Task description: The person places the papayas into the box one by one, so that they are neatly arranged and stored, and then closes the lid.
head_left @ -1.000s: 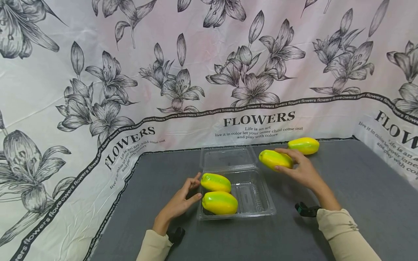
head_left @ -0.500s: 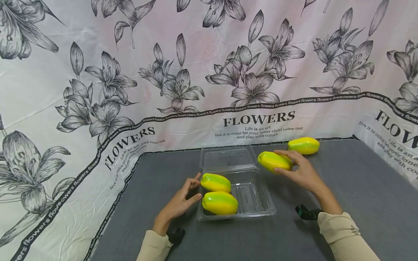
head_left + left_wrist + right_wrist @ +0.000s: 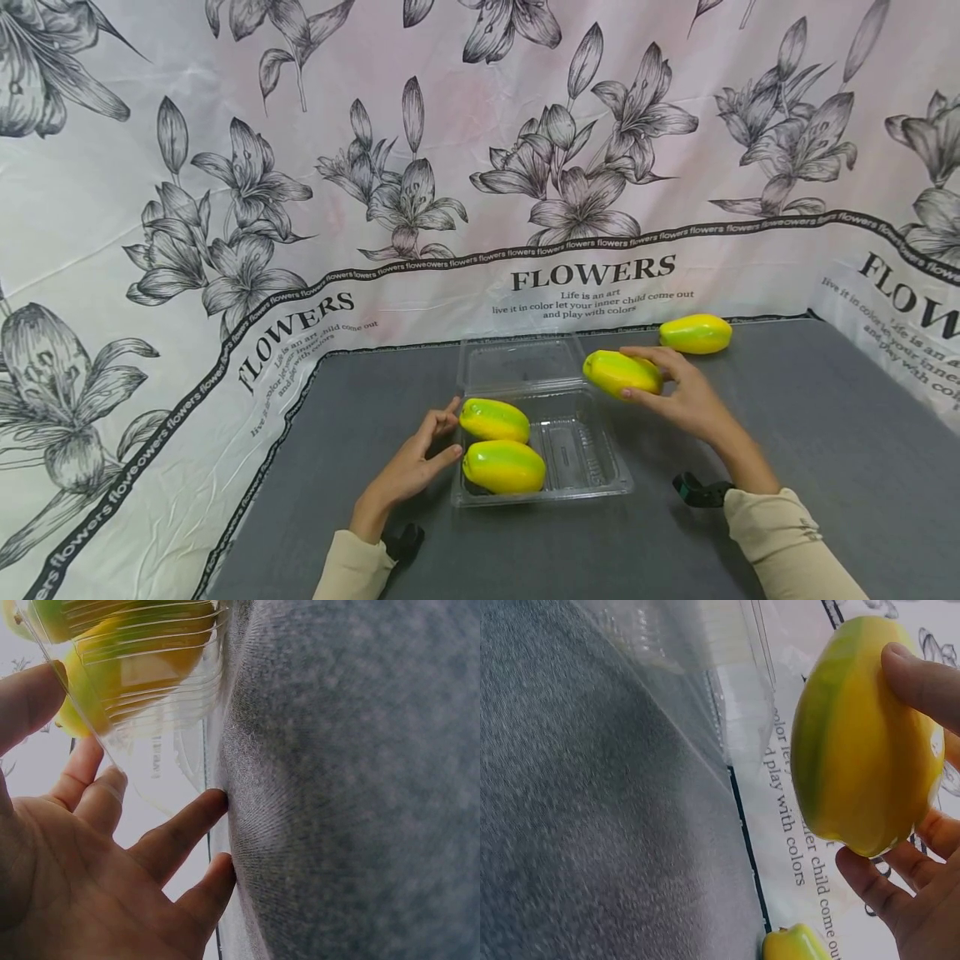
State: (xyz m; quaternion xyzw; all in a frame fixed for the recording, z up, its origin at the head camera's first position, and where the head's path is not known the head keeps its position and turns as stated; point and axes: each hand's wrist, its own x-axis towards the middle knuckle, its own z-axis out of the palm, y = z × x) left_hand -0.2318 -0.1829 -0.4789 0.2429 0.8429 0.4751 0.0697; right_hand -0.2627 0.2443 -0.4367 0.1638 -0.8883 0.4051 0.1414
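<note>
Your right grip (image 3: pixel 686 396) holds the fruit (image 3: pixel 618 372) near 2 o'clock of the box (image 3: pixel 555 497); your left grip (image 3: pixel 408 467), fingers loose, is at 9. Advise: steady box, lower fruit gently into bare 3 o'clock side.

Has a bare left hand (image 3: pixel 411 465) and bare right hand (image 3: pixel 690 400). Wears a cream left sleeve (image 3: pixel 352 568) and matching right sleeve (image 3: pixel 780 537), wrinkled and ending just above the wrists, with tiny darker marks (image 3: pixel 808 526) on the right one. Carries a black left wrist camera (image 3: pixel 406 544) and a black right wrist camera (image 3: pixel 699 492), with dark green on the second.
</note>
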